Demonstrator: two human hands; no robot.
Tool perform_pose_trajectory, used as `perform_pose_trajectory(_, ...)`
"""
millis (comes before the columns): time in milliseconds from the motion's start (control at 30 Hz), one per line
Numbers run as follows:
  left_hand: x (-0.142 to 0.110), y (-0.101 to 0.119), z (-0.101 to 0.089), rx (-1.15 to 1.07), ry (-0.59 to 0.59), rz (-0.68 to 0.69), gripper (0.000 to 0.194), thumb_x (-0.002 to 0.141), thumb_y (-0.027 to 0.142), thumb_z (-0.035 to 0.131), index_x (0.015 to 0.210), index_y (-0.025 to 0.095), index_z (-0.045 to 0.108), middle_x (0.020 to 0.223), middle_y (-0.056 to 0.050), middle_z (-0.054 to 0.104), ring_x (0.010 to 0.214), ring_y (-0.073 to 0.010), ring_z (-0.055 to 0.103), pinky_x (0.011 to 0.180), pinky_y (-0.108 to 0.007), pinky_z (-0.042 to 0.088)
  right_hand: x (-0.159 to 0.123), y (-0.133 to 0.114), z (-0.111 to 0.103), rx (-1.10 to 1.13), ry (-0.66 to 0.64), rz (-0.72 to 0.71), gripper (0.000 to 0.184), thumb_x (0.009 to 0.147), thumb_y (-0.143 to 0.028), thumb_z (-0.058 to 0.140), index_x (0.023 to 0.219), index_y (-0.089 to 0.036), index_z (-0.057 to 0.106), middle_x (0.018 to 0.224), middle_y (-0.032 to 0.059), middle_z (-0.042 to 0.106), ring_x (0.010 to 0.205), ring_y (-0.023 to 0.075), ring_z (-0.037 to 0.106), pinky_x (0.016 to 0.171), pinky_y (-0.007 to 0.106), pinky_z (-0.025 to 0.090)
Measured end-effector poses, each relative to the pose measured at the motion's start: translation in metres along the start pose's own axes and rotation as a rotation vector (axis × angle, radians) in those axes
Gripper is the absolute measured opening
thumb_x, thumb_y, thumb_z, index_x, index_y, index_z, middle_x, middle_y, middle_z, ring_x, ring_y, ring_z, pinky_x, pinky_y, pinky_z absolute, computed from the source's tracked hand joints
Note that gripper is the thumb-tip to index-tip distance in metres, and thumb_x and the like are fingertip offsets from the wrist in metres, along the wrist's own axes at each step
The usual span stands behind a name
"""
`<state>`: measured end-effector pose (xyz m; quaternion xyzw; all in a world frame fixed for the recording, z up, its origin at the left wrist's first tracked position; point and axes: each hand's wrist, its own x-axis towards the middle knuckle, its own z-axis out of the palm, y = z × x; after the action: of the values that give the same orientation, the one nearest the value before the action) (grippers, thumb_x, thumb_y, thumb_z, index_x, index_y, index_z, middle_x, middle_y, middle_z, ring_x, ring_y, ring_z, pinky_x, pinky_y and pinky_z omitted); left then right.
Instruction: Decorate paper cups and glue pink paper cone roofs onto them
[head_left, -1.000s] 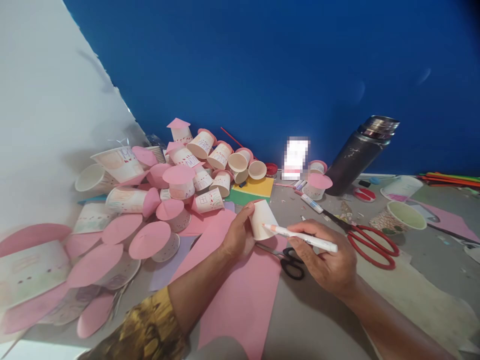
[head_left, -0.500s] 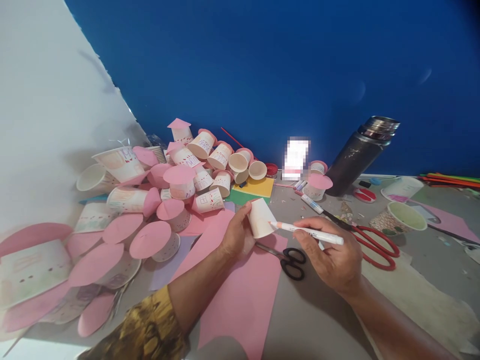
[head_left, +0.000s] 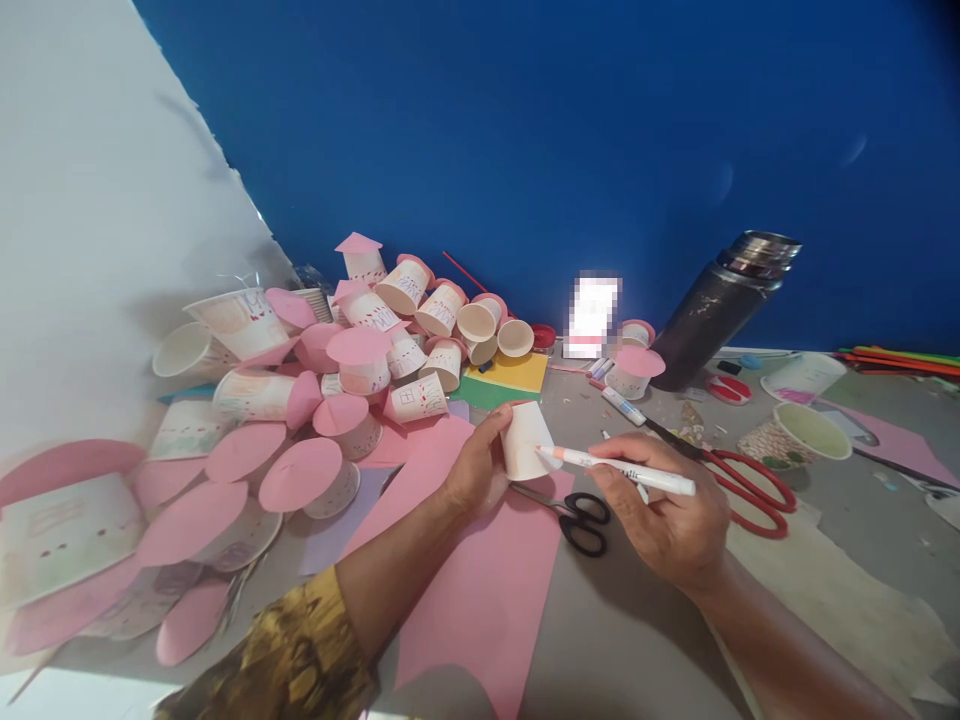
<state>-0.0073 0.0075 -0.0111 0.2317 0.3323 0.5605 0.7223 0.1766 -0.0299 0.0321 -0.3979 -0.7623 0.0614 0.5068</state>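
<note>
A plain white paper cup (head_left: 529, 445) is held over the pink paper (head_left: 487, 600) by my left hand (head_left: 480, 465), whose fingers go partly out of sight behind it. My right hand (head_left: 671, 510) grips a white marker pen (head_left: 637, 470) with a peach-coloured end; its tip meets the side of the cup. Just below the cup lie small black-handled scissors (head_left: 585, 522). To the right of my right hand rest larger red-handled scissors (head_left: 754, 490).
Decorated paper cups with pink paper tops (head_left: 360, 360) crowd the left side. A dark flask (head_left: 720, 310) leans by the blue wall, near a bright blurred screen (head_left: 592, 315). A patterned cup (head_left: 795, 435), markers (head_left: 622, 407) and paper scraps lie at the right.
The marker tip has shifted slightly left and down on the cup's side, while the cup has tilted a little in my left hand.
</note>
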Motion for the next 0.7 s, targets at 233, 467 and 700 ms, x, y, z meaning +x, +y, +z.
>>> perform_pose_trajectory(233,0.0,-0.0008,0.0008,0.023,-0.039,0.005,0.041,0.075,0.044,0.077,0.104,0.016,0.072,0.085,-0.004,0.066,0.076,-0.0189,0.06,0.069,-0.029,0.048,0.0001,0.0008,0.001,-0.016,-0.004,-0.018,0.013,0.095,-0.028,0.061,0.087,-0.023,0.069,0.072,0.0005,0.075,0.058,0.0155,0.068,0.055,0.025,0.053)
perform_pose_trajectory(467,-0.0001,0.0006,0.0001,0.042,-0.004,0.0,0.039,0.078,0.044,0.073,0.105,0.016,0.07,0.088,-0.007,0.068,0.082,-0.0227,0.064,0.073,-0.032,0.051,-0.0009,0.0037,-0.0009,-0.023,0.032,0.014,0.014,0.094,-0.025,0.061,0.081,-0.023,0.066,0.065,-0.0013,0.071,0.053,0.0143,0.064,0.051,0.025,0.05)
perform_pose_trajectory(700,-0.0009,-0.0004,-0.0006,0.064,-0.043,0.006,0.04,0.078,0.044,0.074,0.107,0.017,0.07,0.086,-0.005,0.065,0.074,-0.0187,0.059,0.067,-0.029,0.049,0.0001,0.0029,-0.0018,-0.015,0.017,-0.012,0.011,0.095,-0.023,0.06,0.087,-0.022,0.067,0.071,0.0009,0.073,0.058,0.0153,0.067,0.057,0.026,0.054)
